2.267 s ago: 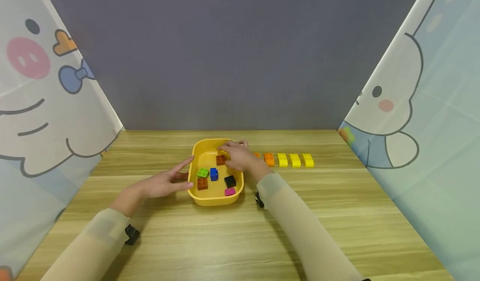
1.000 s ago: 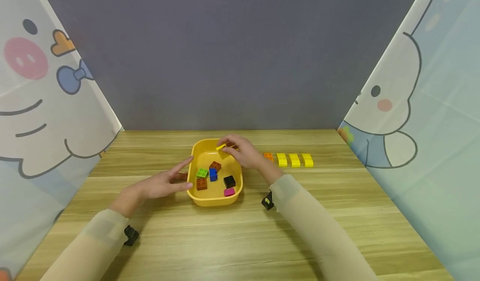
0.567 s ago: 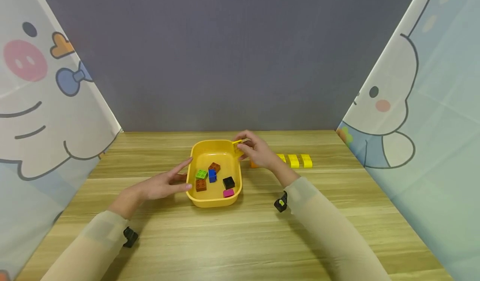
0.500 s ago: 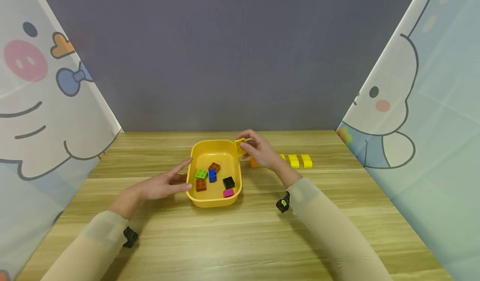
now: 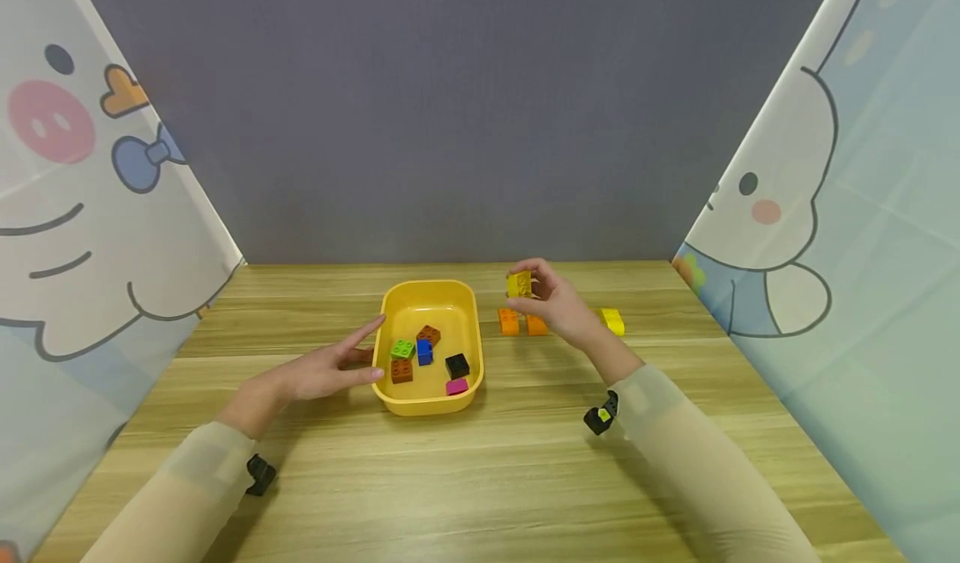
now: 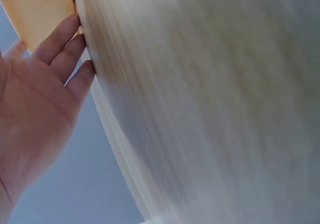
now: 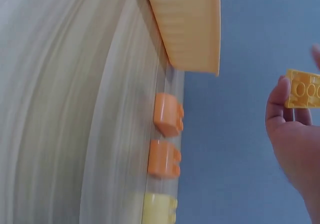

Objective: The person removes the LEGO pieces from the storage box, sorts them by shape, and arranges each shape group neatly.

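Observation:
My right hand (image 5: 558, 303) holds a yellow toy brick (image 5: 519, 284) between thumb and fingers, raised above the table behind the row of bricks. The brick's hollow underside (image 7: 305, 89) shows in the right wrist view. My left hand (image 5: 330, 367) rests with spread fingers against the left side of a yellow bin (image 5: 427, 407). Inside lie a lime green brick (image 5: 402, 349), a blue brick (image 5: 424, 352), two brown bricks (image 5: 402, 370), a black brick (image 5: 457, 366) and a magenta brick (image 5: 457, 387).
Right of the bin, two orange bricks (image 5: 509, 322) stand in a row that continues with yellow bricks (image 5: 612, 321), partly hidden by my right hand. A dark wall (image 5: 457, 129) closes off the wood-grain table (image 5: 420, 488) at the back; printed cloths (image 5: 877, 213) flank it.
My right hand has lifted the yellow brick out of the bin and carried it right, over the orange bricks. One brown brick in the bin has shifted. The left hand stays at the bin.

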`<act>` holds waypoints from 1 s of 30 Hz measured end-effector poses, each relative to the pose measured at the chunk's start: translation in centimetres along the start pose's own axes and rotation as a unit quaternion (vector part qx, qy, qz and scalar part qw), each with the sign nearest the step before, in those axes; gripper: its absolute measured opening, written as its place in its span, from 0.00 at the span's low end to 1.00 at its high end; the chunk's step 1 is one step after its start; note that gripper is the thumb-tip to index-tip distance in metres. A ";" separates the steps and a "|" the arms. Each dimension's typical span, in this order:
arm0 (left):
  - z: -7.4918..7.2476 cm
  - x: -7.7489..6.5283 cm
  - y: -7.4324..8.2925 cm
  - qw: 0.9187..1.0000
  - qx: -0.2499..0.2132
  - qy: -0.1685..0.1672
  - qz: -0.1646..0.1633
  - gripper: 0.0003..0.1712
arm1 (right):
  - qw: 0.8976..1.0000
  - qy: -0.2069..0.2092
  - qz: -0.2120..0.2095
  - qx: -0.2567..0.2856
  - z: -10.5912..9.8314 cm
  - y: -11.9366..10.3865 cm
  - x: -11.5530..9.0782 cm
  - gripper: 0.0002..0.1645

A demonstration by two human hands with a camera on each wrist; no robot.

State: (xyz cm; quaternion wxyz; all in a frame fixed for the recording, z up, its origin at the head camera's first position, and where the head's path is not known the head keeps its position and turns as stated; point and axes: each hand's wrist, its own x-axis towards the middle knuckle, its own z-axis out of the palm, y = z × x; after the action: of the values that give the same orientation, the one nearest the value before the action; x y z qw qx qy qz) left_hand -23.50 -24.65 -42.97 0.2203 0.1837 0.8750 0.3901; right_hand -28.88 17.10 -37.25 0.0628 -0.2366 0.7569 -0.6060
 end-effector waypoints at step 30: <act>0.1 -0.1 0.0 1.000 0.005 0.006 -0.010 0.51 | 0.997 0.031 -0.051 -0.047 -7.7 3.0 -4.6 0.29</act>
State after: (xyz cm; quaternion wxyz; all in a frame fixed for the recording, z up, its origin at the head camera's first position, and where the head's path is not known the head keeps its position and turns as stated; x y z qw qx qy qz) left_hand -23.42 -24.64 -42.99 0.2184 0.1738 0.8800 0.3844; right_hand -28.60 26.44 -39.03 -0.0030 -0.2590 0.7728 -0.5794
